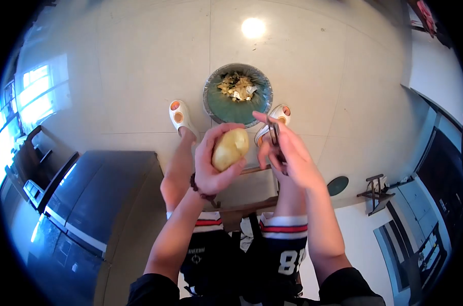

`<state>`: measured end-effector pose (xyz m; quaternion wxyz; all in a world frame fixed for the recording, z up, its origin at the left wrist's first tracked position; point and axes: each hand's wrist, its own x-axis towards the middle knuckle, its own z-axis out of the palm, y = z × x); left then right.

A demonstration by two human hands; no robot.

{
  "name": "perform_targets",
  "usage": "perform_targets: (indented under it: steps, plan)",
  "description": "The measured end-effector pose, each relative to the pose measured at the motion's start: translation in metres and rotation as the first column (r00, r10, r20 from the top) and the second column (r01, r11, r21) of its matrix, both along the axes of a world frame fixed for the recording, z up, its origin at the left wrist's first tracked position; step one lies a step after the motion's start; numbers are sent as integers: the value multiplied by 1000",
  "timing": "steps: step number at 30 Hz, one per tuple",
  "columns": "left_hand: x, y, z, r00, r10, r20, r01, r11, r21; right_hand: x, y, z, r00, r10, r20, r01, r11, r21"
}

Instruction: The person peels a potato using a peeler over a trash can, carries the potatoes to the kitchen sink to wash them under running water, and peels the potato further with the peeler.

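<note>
Two hands raised above knees: left hand [211, 166] wraps fingers round pale yellow peeled potato [230, 149]; right hand [288, 155] pinches dark metal peeler [275, 137]. Beyond, round grey basin [213, 104] of peelings on tiled floor. Risk: slick potato slips, blade nicks thumb.

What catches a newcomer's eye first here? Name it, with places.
At the centre, the left hand holds a mostly peeled potato in a firm grip, while the right hand holds a peeler beside it. Below them on the floor, between two white sandals, sits a bowl of peelings.
</note>
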<state>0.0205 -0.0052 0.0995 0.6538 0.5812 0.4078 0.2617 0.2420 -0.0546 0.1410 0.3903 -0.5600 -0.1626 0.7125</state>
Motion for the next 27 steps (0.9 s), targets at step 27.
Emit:
perform_targets:
  steps: [27]
  plan:
    - [15, 53, 635, 914, -291, 284, 160, 900, 406, 19, 28, 673, 683, 455, 572, -694, 647, 316]
